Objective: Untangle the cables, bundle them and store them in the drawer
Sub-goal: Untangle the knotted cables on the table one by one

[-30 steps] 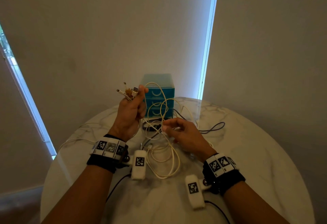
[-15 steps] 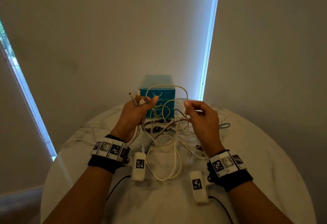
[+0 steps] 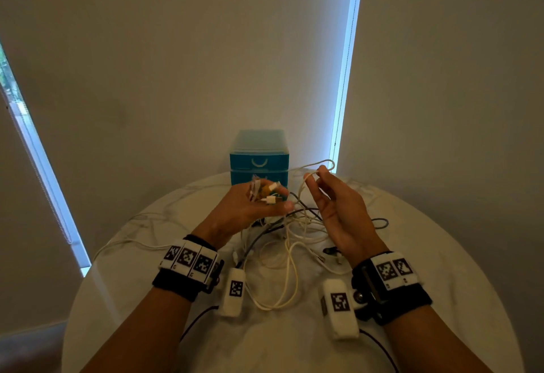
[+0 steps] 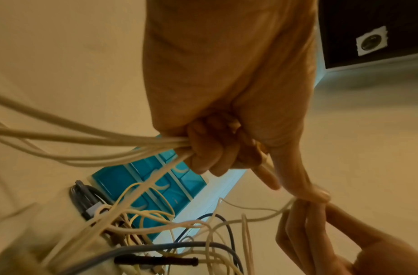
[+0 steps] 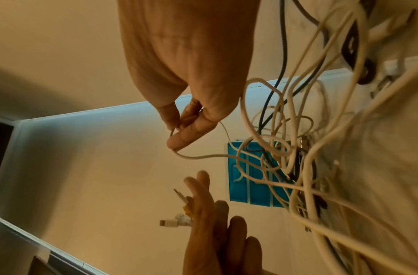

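Note:
My left hand (image 3: 269, 199) grips a bunch of white cable ends (image 3: 266, 193) above the table, and their connectors stick out past the fingers. In the left wrist view its curled fingers (image 4: 203, 150) clamp several white cables (image 4: 85, 138). My right hand (image 3: 316, 175) is raised beside it and pinches a loop of thin white cable (image 3: 322, 164) between thumb and fingertips (image 5: 179, 130). A tangle of white, grey and dark cables (image 3: 290, 243) lies under both hands. The teal drawer unit (image 3: 259, 156) stands behind them with its drawers closed.
The round white marble table (image 3: 441, 284) carries everything. A white cable (image 3: 126, 244) trails off toward the left edge and a grey one (image 3: 379, 223) loops to the right. A black plug (image 4: 156, 260) lies in the tangle. The wall stands right behind the drawer unit.
My right hand rose out of the tangle and moved up and right, pulling a thin white cable loop with it. My left hand dropped a little and tilted toward the right.

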A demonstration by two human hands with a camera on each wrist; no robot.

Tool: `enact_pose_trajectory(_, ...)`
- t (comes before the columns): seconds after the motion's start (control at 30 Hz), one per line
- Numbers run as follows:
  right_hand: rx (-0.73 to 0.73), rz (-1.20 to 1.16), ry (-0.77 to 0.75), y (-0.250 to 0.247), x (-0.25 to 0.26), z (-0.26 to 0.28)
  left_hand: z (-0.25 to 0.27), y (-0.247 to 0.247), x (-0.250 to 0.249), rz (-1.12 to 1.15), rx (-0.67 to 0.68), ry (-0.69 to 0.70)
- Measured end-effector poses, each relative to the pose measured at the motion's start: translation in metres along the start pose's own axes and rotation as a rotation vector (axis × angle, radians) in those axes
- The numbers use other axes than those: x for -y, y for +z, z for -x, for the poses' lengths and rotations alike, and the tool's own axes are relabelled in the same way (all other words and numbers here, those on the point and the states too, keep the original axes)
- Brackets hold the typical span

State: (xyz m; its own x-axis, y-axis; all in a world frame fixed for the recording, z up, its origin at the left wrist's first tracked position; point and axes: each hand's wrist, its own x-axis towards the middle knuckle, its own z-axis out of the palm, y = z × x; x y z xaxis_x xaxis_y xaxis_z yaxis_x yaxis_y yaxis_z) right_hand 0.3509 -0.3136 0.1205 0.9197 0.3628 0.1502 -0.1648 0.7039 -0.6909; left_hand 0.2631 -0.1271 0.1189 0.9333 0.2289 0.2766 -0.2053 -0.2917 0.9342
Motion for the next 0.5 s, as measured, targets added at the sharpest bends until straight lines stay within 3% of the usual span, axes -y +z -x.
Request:
enact_pose_trajectory(0.07,0.010,-0.007,0.017,0.000,-0.004,0.001,0.001,0.005,0.002,-0.064,0.058,0.036)
enact_pose_trajectory(0.5,0.057,0.018,0.062,-0.001,-0.018,-0.007,0.000,0.008,0.007,-0.016,-0.056,0.088)
